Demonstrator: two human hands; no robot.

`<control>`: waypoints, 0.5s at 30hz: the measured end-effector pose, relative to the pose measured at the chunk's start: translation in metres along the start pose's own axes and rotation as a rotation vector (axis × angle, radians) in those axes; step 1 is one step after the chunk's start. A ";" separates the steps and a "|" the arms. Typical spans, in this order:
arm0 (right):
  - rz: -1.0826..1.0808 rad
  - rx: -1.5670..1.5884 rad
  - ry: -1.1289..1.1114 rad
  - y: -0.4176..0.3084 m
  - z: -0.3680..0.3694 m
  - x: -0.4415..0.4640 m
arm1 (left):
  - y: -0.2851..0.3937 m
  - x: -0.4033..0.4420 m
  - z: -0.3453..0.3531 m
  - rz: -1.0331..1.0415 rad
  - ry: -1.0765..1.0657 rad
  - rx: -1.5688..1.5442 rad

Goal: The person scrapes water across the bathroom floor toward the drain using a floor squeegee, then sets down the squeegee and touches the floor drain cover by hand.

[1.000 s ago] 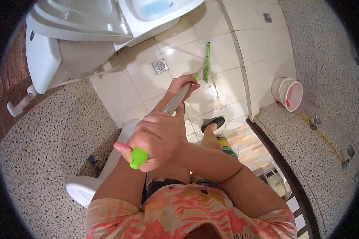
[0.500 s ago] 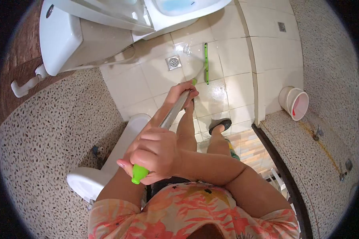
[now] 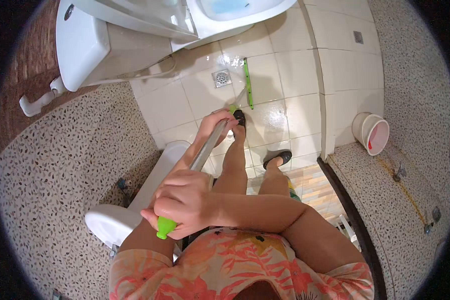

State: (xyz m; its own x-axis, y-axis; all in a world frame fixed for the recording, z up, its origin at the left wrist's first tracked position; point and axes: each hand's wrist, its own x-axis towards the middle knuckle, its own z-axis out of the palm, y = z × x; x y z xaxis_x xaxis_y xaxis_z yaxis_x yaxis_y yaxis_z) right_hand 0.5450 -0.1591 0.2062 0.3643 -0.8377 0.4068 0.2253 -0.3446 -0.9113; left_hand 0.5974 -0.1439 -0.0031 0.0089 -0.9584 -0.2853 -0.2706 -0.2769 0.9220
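My right hand point(image 3: 182, 200) is wrapped round the top of a grey pole point(image 3: 207, 147), just above its green end cap point(image 3: 165, 227). Farther down the same pole, my left hand point(image 3: 216, 127) grips it near the green joint. The pole slants away to a long green squeegee head point(image 3: 248, 84), which lies on the wet tiled floor point(image 3: 270, 120). A square metal drain point(image 3: 222, 78) is just left of the squeegee head. My right forearm crosses over my left arm.
A toilet point(image 3: 82, 47) stands at the upper left, its bowl holding blue water. A white sink point(image 3: 112, 225) is at lower left. My feet in black shoes are on the tiles. Past a raised floor edge point(image 3: 326, 100), a white bucket point(image 3: 375, 135) stands by the right wall.
The squeegee head has moved left, closer to the drain, and turned slightly. Both hands have shifted a little left and down with the pole. The view has shifted.
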 end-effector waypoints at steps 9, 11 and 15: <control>0.031 -0.262 -0.454 -0.020 -0.079 0.022 | 0.069 0.051 0.067 -0.030 0.028 -0.140; 0.035 -0.368 -0.448 0.008 -0.120 0.033 | 0.053 0.104 0.119 0.180 0.003 -0.243; 0.074 -0.724 -0.220 0.088 -0.172 0.034 | 0.019 0.192 0.190 0.270 0.067 -0.294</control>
State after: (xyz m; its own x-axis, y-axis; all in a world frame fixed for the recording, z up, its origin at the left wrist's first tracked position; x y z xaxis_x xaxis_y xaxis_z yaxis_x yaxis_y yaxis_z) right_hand 0.4221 -0.2913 0.1289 0.5440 -0.7919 0.2774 -0.4285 -0.5464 -0.7196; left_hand 0.4108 -0.3199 -0.0903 0.0408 -0.9991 -0.0138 0.0151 -0.0132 0.9998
